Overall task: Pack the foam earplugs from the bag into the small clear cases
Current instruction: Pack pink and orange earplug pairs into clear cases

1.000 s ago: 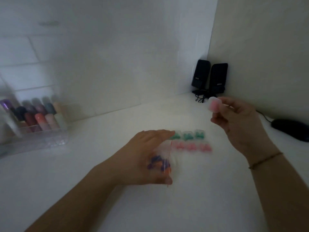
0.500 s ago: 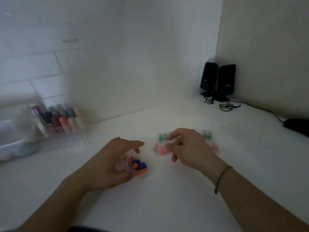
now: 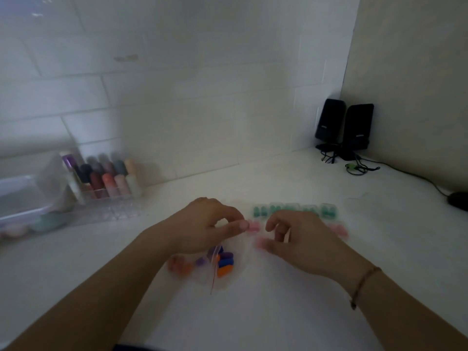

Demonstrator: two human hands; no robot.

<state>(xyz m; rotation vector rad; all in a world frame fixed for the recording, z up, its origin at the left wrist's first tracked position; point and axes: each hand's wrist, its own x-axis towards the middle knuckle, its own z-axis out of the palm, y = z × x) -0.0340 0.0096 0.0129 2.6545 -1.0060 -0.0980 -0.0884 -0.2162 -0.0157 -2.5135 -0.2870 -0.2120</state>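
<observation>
A clear zip bag (image 3: 222,267) with orange, blue and purple foam earplugs lies on the white counter. My left hand (image 3: 202,229) hovers over its top, thumb and forefinger pinched at the bag's clear edge, next to a pink-filled case (image 3: 253,226). My right hand (image 3: 304,239) is just to the right, fingers curled, with its thumb tip on a blurred pink case (image 3: 260,243). Behind the hands runs a row of small clear cases with green earplugs (image 3: 293,210). More pink-filled cases (image 3: 338,229) lie past my right hand. Motion blur hides the finger contacts.
A clear organiser with coloured bottles (image 3: 109,178) and a plastic tub (image 3: 22,206) stand at the left by the tiled wall. Two black speakers (image 3: 344,127) with cables fill the back right corner, and a dark mouse (image 3: 458,200) lies at the right edge.
My right hand came down from mid-air with the pink case to the counter by the pink row. My left hand lowered the bag onto the counter and now pinches its top.
</observation>
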